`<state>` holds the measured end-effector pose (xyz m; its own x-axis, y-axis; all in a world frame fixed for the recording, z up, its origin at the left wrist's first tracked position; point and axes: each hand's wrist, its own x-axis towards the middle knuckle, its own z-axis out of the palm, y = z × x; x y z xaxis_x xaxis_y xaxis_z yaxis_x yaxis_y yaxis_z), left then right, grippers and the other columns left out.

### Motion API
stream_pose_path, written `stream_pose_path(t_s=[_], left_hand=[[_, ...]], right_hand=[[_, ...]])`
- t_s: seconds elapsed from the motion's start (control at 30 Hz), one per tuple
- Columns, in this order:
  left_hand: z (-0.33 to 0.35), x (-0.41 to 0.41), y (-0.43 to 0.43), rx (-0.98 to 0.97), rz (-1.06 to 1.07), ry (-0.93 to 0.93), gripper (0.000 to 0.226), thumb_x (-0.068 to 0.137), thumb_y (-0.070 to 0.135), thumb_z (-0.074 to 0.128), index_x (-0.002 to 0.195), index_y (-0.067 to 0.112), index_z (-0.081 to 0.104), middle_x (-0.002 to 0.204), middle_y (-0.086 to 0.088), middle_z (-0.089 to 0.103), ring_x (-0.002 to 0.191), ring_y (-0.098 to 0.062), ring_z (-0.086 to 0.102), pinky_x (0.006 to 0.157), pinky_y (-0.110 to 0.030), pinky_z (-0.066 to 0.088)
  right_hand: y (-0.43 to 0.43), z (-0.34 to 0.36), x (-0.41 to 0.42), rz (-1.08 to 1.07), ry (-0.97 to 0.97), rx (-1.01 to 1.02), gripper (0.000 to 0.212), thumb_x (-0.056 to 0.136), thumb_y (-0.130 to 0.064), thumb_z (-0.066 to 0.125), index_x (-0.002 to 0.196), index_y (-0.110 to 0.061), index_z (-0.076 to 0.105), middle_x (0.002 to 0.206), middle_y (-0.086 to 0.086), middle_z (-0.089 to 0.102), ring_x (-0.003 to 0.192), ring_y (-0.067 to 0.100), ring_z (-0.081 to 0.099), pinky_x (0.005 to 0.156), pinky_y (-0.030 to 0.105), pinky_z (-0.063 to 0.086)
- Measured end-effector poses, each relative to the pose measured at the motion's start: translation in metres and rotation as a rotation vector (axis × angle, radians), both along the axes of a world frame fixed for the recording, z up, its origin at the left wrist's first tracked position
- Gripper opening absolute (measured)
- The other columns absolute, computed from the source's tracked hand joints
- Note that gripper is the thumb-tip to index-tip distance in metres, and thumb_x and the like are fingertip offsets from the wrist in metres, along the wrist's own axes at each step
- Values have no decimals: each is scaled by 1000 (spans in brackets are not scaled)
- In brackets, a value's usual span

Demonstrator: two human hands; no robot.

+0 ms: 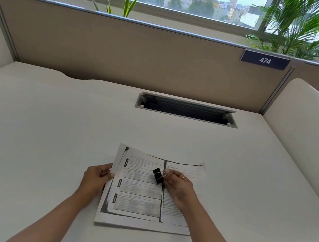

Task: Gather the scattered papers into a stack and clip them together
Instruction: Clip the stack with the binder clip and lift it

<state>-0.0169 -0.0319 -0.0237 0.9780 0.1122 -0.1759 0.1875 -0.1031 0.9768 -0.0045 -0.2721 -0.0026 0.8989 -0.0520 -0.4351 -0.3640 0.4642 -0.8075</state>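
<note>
A stack of printed papers [137, 202] lies on the white desk [45, 132] in front of me, its sheets roughly squared up. My left hand [96, 179] pinches the stack's left edge and lifts it slightly. Over the middle of the top sheet, my right hand [180, 186] holds a black binder clip [158, 175] by its wire handles. The clip hangs above the page and is not on any edge of the stack.
A cable slot [186, 109] with its flap open sits at the back of the desk. A beige partition [124, 50] with a "474" label [264, 60] closes the far side. White side panels [309, 134] bound the desk left and right.
</note>
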Motion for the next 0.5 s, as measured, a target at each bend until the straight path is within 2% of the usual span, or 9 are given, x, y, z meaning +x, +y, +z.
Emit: stream_pose_path(t_s=[0.2,0.3,0.5], left_hand=[[0,-1,10,-65,6,55,33,85,-4,58,113,13,64,86,1,74,87,-23,69,83,-34,56],[0,1,11,-85,1,85,33,85,-4,57,114,11,63,95,-11,72,85,-25,68,83,-36,55],[3,11,9,-125,18,181,23,85,-2,54,101,10,64,90,-12,72,77,-25,68,70,-31,54]], right_hand=[[7,-9,-4,9,-23,-54,16,79,1,66,92,-6,62,87,7,66,82,15,64,74,18,53],[7,-13,-8,-34,-40,-25,28,77,5,66,103,-3,60,86,5,65,73,10,67,65,14,54],[5,-10,-10,-4,-23,6,35,74,10,67,107,-2,60,83,4,64,66,5,68,62,13,54]])
